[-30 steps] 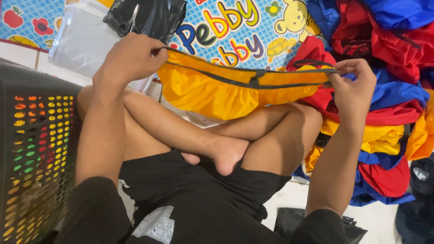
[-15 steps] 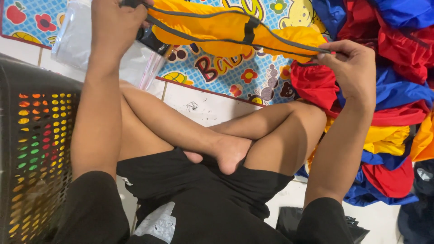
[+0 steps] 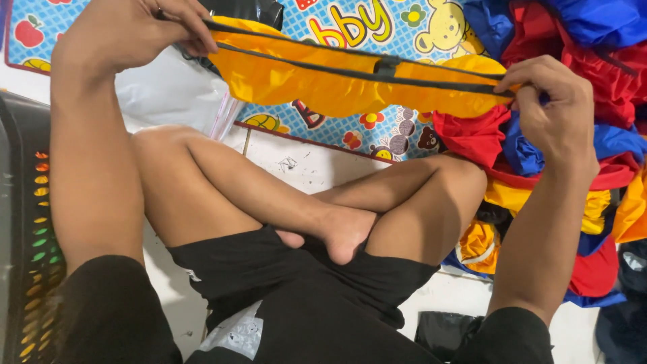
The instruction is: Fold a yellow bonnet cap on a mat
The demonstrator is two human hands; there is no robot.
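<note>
I hold a yellow fabric piece [image 3: 317,84] with black edge trim stretched out in front of me. My left hand [image 3: 145,30] pinches its left end near the top of the view. At the right, my right hand [image 3: 556,108] grips its other end, just over the heap of cloth. The fabric sags a little between the two hands. A small black tab [image 3: 386,66] sits at the middle of the trim. My crossed bare legs [image 3: 303,209] lie under it.
A heap of red, blue and yellow fabric pieces [image 3: 579,40] fills the right side. A colourful cartoon mat [image 3: 377,27] covers the floor ahead. A black mesh basket [image 3: 27,243] stands at my left. Clear plastic bags [image 3: 168,94] lie by the mat.
Both hands have lifted the yellow piece up and away from my lap and drawn it out longer. The left hand rose toward the top of the view.
</note>
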